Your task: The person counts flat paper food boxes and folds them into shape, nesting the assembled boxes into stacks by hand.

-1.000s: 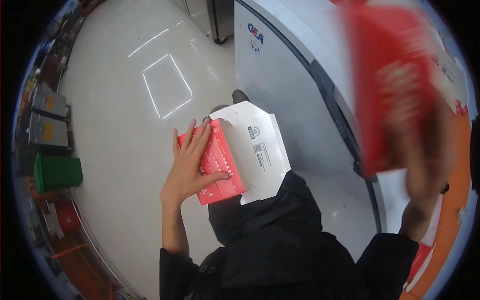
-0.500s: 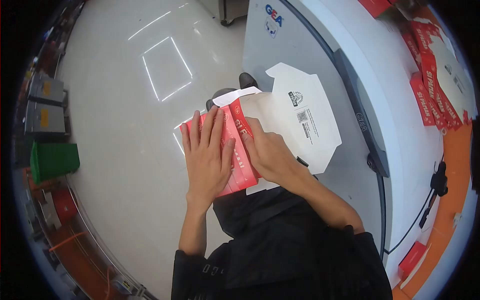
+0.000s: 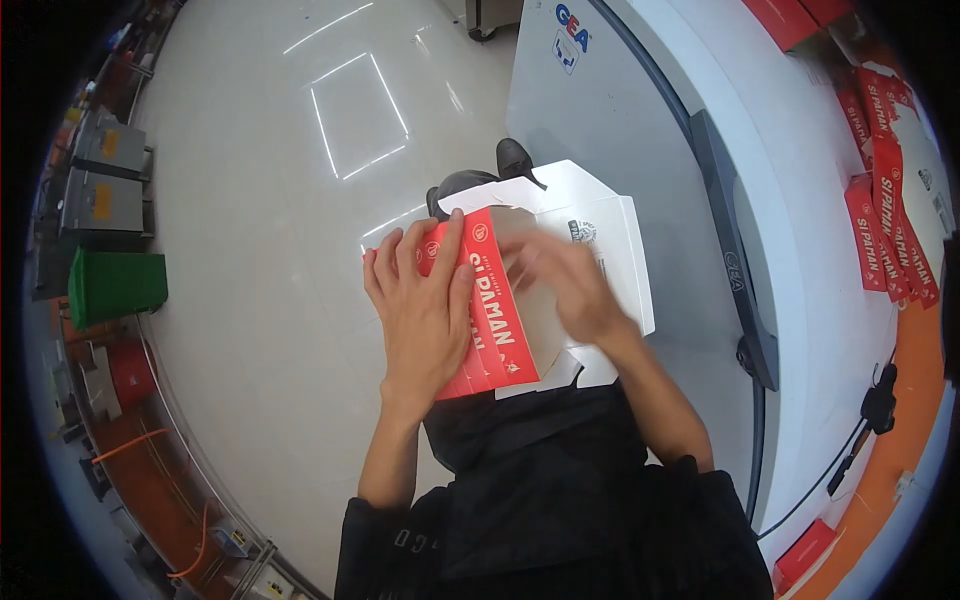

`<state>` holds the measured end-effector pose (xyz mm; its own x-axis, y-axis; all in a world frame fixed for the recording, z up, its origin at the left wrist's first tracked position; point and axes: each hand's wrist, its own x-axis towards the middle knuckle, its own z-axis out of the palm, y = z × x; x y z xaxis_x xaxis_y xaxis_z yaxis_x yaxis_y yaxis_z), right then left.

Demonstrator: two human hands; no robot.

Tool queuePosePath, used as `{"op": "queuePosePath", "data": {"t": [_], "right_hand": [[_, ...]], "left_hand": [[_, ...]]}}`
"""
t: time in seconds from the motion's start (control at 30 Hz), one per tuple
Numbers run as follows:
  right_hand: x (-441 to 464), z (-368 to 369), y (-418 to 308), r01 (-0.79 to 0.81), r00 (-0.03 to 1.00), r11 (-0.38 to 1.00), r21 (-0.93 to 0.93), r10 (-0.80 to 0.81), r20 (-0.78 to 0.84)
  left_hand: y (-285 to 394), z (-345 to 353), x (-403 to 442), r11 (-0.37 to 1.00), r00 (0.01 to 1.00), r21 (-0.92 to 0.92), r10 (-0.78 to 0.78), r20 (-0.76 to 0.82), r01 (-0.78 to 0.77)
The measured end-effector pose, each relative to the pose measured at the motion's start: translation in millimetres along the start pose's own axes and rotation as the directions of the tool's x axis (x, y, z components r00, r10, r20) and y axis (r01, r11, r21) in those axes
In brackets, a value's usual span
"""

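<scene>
A red and white cardboard box (image 3: 497, 315) printed "SI PAMAN" rests on my lap, with further red folded panels stacked against its left side. My left hand (image 3: 422, 318) grips these red panels from the left, its fingers spread and bent over them and its thumb along the printed side. The box's white lid (image 3: 620, 262) stands folded out to the right, with a printed logo on its inner face. Above the opening is my right hand (image 3: 570, 285), smeared by motion; its fingers are partly blurred, and whether they touch the cardboard cannot be told.
A white chest freezer (image 3: 625, 160) marked GEA stands to my right. On its top lie several red flattened boxes (image 3: 885, 200) and a black device with a cable (image 3: 880, 400). A green bin (image 3: 118, 290) and metal shelving are far left. My shoe (image 3: 514, 158) shows beyond the box.
My right hand has lifted off the red side panel and moved right over the opening. That panel now stands more upright, and the white lid has swung inward. The view has shifted slightly.
</scene>
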<state>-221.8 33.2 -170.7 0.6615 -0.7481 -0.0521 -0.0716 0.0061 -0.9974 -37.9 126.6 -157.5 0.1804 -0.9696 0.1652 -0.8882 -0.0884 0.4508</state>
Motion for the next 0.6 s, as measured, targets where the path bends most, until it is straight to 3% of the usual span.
{"op": "queuePosePath", "data": {"t": [0.07,0.13,0.23,0.33,0.43,0.53,0.6], "right_hand": [[24.1,-15.8,3.4,0.115,0.957,0.939,-0.323,-0.192,-0.217],[40.6,-29.1,10.8,0.191,0.93,0.709,-0.679,-0.351,-0.106],[50.2,-28.2,25.4,0.06,0.994,0.658,-0.751,0.034,0.108],[54.3,-22.5,28.8,0.119,0.991,0.626,-0.77,-0.023,0.135],[60.8,-25.1,28.1,0.125,0.982,0.605,-0.786,0.04,0.187],[66.0,-26.3,37.3,0.192,0.979,0.618,-0.763,-0.061,0.196],[70.7,-34.2,37.6,0.167,0.975,0.67,-0.723,-0.005,0.221]], "left_hand": [[5.1,3.0,0.5,0.999,1.0,0.032,0.004,-0.007,-0.004],[6.5,4.8,1.4,0.999,1.0,0.047,-0.005,-0.006,0.005],[11.9,6.9,2.6,0.998,1.0,0.068,-0.005,0.005,0.005],[13.5,8.9,5.2,0.998,1.0,0.066,-0.009,0.018,0.007],[10.6,9.3,5.4,0.998,0.999,0.053,-0.022,0.034,0.02],[14.7,10.2,6.6,0.997,0.999,0.077,-0.021,0.046,0.017],[20.7,10.6,7.5,0.993,0.998,0.12,-0.014,0.055,0.007]]}}
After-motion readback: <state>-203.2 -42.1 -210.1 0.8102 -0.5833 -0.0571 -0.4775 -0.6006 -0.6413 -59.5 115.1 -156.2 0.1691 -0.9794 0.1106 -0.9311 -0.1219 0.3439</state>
